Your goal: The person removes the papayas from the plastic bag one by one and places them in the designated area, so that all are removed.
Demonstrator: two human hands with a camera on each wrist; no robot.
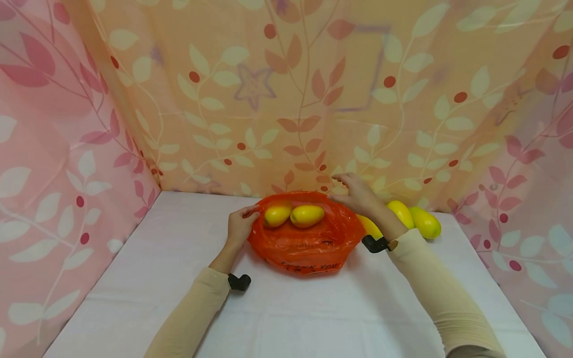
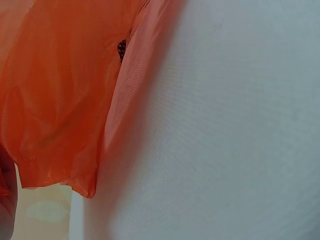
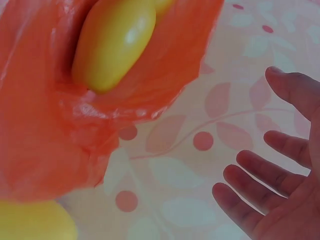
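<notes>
An orange-red plastic bag (image 1: pixel 295 251) with dark printing lies on the white table, its mouth spread. Inside it two yellow mangoes, one on the left (image 1: pixel 277 214) and one on the right (image 1: pixel 307 216), sit side by side. My left hand (image 1: pixel 239 226) pinches the bag's left rim; only a sliver of that hand shows in the left wrist view. Near the bag's right rim, my right hand (image 1: pixel 358 195) is raised with nothing in it. The right wrist view shows its fingers (image 3: pixel 260 190) spread, apart from the bag and the mango (image 3: pixel 115 45).
Right of the bag lie more mangoes: one (image 1: pixel 369 227) partly hidden by the right forearm, another (image 1: pixel 400 214) behind it, and a greenish-yellow one (image 1: pixel 425 223) near the table's right edge. A leaf-patterned cloth (image 1: pixel 304 99) rises behind the white table (image 1: pixel 291 318).
</notes>
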